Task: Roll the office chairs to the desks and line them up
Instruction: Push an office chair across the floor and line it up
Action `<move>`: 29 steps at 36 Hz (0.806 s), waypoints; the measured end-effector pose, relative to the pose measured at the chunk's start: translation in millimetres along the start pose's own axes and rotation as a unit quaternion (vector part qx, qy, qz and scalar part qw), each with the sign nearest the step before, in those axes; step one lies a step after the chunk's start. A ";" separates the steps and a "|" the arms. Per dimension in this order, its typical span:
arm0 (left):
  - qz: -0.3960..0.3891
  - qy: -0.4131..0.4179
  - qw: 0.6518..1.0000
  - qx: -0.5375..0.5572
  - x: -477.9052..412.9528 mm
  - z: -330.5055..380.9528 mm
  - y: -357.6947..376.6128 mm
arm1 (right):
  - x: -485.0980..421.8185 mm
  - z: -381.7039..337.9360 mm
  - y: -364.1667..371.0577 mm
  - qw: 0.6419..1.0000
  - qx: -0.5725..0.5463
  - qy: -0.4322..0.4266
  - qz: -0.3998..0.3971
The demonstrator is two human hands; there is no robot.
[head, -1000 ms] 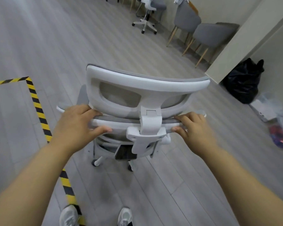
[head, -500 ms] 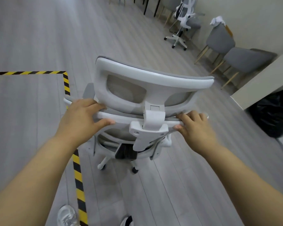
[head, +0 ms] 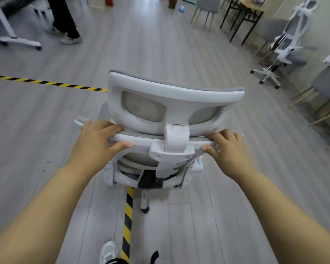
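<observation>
White plastic office chair with grey mesh back (head: 171, 98) stands mid-room on grey plank floor (head: 27, 130), over yellow-black striped tape (head: 129, 216). Left hand (head: 95, 141) and right hand (head: 227, 149) each curl round backrest top edge. Seat hidden; one wheel shows. Second white mesh chair (head: 288, 44) far right, blurry. Other person's dark-trousered legs (head: 63, 16) cut off at top.

White office chair (head: 171, 96), grey floor (head: 160, 44), striped tape (head: 129, 216).
Its frame is white with pale grey mesh; the planks are grey; the tape shows yellow and black diagonal bars. Upper right, a second chair (head: 283, 54) is white; upper left, trousers (head: 65, 16) are black.
</observation>
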State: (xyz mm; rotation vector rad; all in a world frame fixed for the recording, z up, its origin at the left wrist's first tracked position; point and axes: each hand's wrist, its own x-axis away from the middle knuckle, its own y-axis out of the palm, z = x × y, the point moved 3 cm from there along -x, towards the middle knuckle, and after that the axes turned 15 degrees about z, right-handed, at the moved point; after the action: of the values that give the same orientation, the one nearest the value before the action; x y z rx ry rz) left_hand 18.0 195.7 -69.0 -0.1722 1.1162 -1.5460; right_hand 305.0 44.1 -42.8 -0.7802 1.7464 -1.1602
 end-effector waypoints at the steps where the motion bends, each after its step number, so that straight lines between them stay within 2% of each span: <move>1: 0.007 -0.006 1.000 0.000 -4.0 -11.3 -5.2 | -9.8 -11.1 5.3 1.000 -0.008 -0.002 -0.004; 15: 0.114 -0.097 0.988 -0.023 -70.0 -158.5 -76.2 | -143.6 -173.9 86.0 0.992 -0.086 -0.081 -0.047; 29: 0.173 -0.210 0.960 -0.066 -140.0 -304.3 -136.4 | -274.5 -346.3 167.9 0.972 -0.123 -0.196 -0.048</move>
State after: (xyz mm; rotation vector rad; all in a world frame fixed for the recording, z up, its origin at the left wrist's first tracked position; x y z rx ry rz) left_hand -227.0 461.6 -71.1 -0.3583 0.8563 -1.0595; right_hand 101.3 470.6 -47.4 -1.1699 1.5453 -0.7887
